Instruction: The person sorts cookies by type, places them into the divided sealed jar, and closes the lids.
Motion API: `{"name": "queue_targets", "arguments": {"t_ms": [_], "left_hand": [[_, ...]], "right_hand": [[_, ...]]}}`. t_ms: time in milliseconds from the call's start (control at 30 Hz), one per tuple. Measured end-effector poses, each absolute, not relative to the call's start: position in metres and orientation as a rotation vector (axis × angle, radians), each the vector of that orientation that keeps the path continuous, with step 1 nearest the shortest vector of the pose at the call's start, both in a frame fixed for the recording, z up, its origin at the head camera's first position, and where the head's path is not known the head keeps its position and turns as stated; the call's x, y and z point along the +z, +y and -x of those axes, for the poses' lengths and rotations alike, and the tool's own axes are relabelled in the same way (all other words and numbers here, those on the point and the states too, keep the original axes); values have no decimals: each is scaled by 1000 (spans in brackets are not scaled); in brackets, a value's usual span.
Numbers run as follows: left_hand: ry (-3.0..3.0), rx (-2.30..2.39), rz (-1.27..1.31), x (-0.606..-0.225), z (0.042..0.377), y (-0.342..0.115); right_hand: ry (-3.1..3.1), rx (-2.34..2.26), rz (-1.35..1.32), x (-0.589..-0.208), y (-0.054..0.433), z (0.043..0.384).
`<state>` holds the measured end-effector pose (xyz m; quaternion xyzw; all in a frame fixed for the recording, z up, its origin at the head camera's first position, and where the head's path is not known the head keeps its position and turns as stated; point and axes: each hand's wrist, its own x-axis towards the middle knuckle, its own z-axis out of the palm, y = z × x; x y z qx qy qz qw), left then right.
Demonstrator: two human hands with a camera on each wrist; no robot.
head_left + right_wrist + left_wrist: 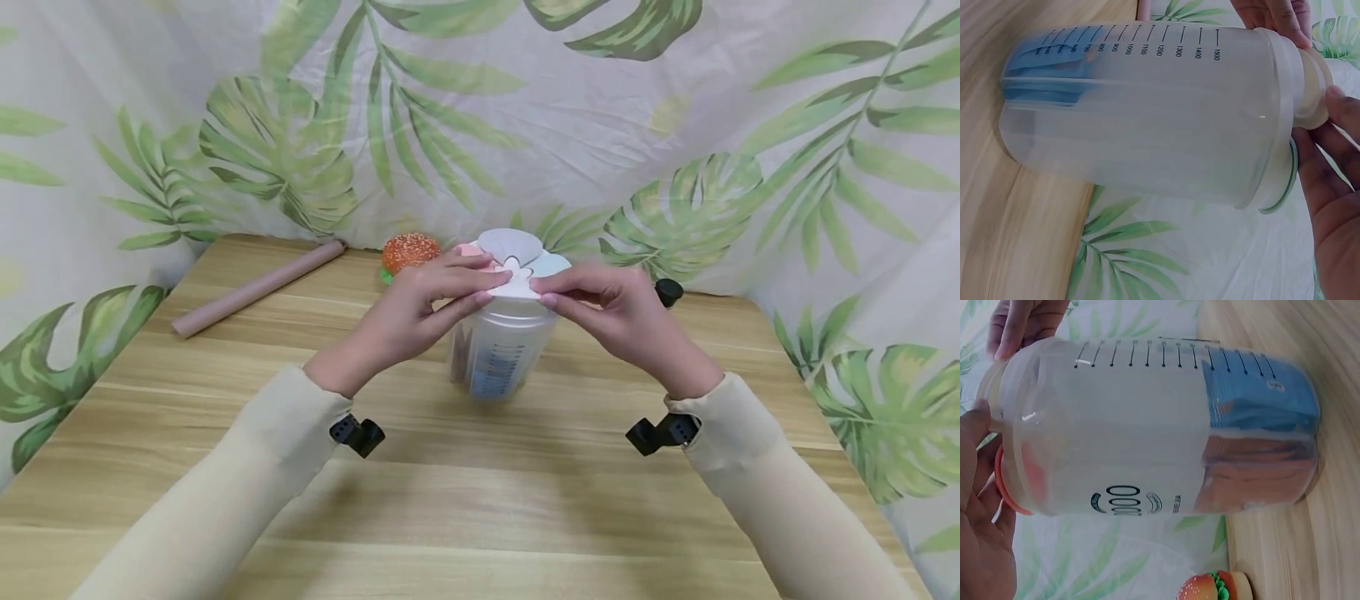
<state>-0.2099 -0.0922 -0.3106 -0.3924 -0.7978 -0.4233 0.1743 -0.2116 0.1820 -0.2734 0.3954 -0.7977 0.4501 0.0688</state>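
Observation:
A clear, ribbed storage container (498, 358) with measuring marks stands upright on the wooden table. Its lid has several petal-shaped flaps, among them pink, white and pale blue ones. At the near side, my left hand (442, 292) pinches the left edge of the white front flap (513, 288) between thumb and fingers. My right hand (615, 304) pinches the same flap at its right edge. In the wrist views this flap (1313, 94) is tilted up from the lid rim. Inside, a blue packet (1260, 397) and a brown packet (1260, 472) lie in separate compartments at the bottom.
A toy hamburger (410, 250) sits behind my left hand. At the back left of the table (465, 517) lies a pinkish roll or tube (258, 287). A small black object (668, 292) is behind my right hand. Leaf-patterned cloth hangs behind the table.

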Motion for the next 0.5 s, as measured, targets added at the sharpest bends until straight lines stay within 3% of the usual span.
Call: {"name": "queue_targets", "arguments": {"t_ms": [500], "left_hand": [[-2291,-1140,1245,-310,210,-99]], "right_hand": [[-2320,1134,-1289,-284,184,207]]}}
